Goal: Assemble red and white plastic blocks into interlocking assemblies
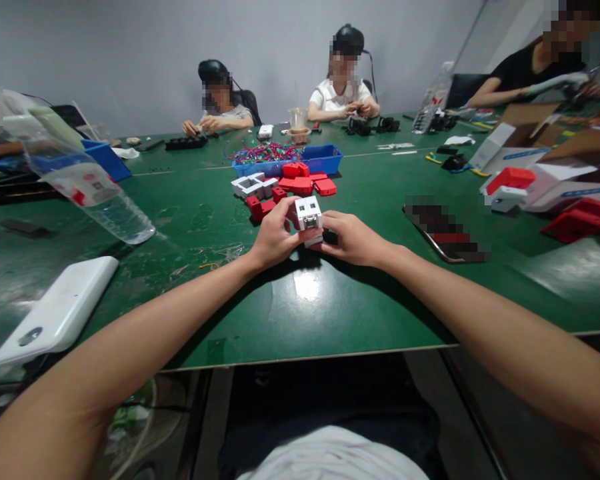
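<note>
My left hand (274,235) and my right hand (353,238) meet at the middle of the green table (290,313), both closed around a small white plastic housing (309,214) with a square opening on its face. Just beyond the hands lies a heap of red plastic parts (300,184) and a white frame piece (251,185). Behind those stands a blue tray (325,160) holding a tangle of coloured wires (266,153).
A clear water bottle (87,190) lies tilted at the left, a white power bank (60,310) near the front left edge. Cardboard boxes (540,153) and red parts (583,219) sit at the right. Several people work at the far and right sides.
</note>
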`<action>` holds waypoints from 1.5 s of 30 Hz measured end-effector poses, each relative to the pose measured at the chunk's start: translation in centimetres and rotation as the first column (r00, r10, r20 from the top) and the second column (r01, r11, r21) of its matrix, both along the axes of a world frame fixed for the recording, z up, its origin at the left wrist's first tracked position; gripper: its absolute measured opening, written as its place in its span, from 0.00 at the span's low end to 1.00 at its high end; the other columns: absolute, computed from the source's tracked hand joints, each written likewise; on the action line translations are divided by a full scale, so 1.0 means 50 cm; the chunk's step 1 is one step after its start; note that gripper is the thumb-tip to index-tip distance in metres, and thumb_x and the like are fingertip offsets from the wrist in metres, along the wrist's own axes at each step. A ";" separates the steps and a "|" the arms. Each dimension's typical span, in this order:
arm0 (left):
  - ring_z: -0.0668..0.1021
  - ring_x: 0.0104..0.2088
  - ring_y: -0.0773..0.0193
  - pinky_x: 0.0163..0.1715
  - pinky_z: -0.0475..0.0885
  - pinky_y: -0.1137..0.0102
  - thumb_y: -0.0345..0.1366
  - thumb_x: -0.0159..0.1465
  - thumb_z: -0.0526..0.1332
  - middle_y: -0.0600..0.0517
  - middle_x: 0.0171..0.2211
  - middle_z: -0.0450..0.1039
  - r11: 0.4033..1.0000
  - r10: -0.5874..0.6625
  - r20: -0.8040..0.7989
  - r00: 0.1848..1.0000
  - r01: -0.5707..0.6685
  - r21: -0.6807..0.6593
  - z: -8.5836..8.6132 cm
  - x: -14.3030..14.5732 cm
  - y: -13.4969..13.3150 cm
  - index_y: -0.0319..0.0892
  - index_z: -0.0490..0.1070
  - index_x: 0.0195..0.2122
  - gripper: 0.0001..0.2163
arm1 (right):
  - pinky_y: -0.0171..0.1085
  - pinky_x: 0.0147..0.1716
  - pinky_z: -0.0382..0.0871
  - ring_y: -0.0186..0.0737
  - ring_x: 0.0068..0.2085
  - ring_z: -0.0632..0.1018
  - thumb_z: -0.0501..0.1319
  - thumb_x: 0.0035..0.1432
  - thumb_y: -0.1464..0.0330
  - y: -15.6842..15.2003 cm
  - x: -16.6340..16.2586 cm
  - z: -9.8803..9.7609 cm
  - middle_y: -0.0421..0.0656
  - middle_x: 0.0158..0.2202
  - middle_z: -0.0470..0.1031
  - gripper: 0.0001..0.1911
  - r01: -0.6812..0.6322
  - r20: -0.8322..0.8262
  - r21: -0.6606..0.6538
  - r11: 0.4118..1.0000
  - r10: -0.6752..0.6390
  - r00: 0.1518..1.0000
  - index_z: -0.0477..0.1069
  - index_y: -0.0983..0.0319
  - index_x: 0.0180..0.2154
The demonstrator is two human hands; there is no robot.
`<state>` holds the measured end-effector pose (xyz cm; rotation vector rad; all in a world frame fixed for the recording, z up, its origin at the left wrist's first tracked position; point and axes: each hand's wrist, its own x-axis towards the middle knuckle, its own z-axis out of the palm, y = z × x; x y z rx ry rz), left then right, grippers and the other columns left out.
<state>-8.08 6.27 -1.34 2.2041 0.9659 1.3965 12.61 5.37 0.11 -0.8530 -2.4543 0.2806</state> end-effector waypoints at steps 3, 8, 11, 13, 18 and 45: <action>0.76 0.35 0.65 0.30 0.69 0.73 0.49 0.55 0.71 0.48 0.42 0.75 0.988 -0.043 0.102 0.994 0.057 -0.145 0.002 0.003 0.001 0.41 0.64 0.51 0.29 | 0.43 0.45 0.68 0.47 0.44 0.76 0.63 0.58 0.65 -0.003 -0.006 0.002 0.52 0.45 0.78 0.15 -0.010 -0.047 -0.049 0.999 0.008 0.999 0.74 0.65 0.46; 0.75 0.31 0.68 0.30 0.70 0.73 0.52 0.58 0.67 0.51 0.36 0.73 0.920 -0.001 0.274 0.962 0.108 -0.376 0.008 0.007 0.010 0.41 0.62 0.42 0.23 | 0.36 0.35 0.68 0.37 0.34 0.76 0.67 0.55 0.58 0.003 -0.014 0.002 0.43 0.36 0.78 0.20 -0.119 -0.393 -0.542 0.832 -0.126 0.911 0.72 0.63 0.44; 0.73 0.26 0.71 0.25 0.67 0.74 0.55 0.60 0.64 0.52 0.32 0.72 0.888 0.017 0.272 0.962 0.110 -0.446 0.011 0.004 0.013 0.41 0.62 0.41 0.22 | 0.31 0.29 0.66 0.32 0.31 0.74 0.69 0.53 0.55 0.009 -0.014 0.009 0.41 0.33 0.77 0.21 -0.138 -0.505 -0.672 0.728 -0.314 0.804 0.72 0.63 0.41; 0.73 0.26 0.70 0.26 0.68 0.74 0.54 0.60 0.64 0.51 0.34 0.73 0.891 0.007 0.237 0.972 0.102 -0.443 0.011 0.002 0.010 0.40 0.62 0.45 0.24 | 0.28 0.23 0.63 0.29 0.28 0.71 0.69 0.53 0.55 0.012 -0.014 0.015 0.38 0.29 0.74 0.20 -0.164 -0.566 -0.706 0.689 -0.410 0.715 0.72 0.63 0.38; 0.78 0.40 0.62 0.38 0.73 0.69 0.49 0.56 0.69 0.47 0.44 0.74 0.942 -0.143 0.016 0.990 0.141 -0.306 0.009 0.002 -0.007 0.41 0.61 0.52 0.29 | 0.26 0.16 0.62 0.26 0.21 0.69 0.63 0.63 0.62 0.015 -0.016 0.027 0.37 0.24 0.70 0.11 -0.213 -0.556 -0.809 0.547 -0.596 0.579 0.69 0.63 0.34; 0.80 0.39 0.58 0.38 0.74 0.65 0.47 0.58 0.66 0.47 0.40 0.75 0.965 0.045 -0.150 0.988 -0.082 -0.249 -0.008 -0.007 0.012 0.41 0.57 0.48 0.24 | 0.27 0.20 0.68 0.30 0.26 0.77 0.66 0.62 0.63 0.024 0.004 0.003 0.39 0.31 0.75 0.12 -0.130 -0.487 -0.695 0.707 -0.329 0.809 0.70 0.63 0.43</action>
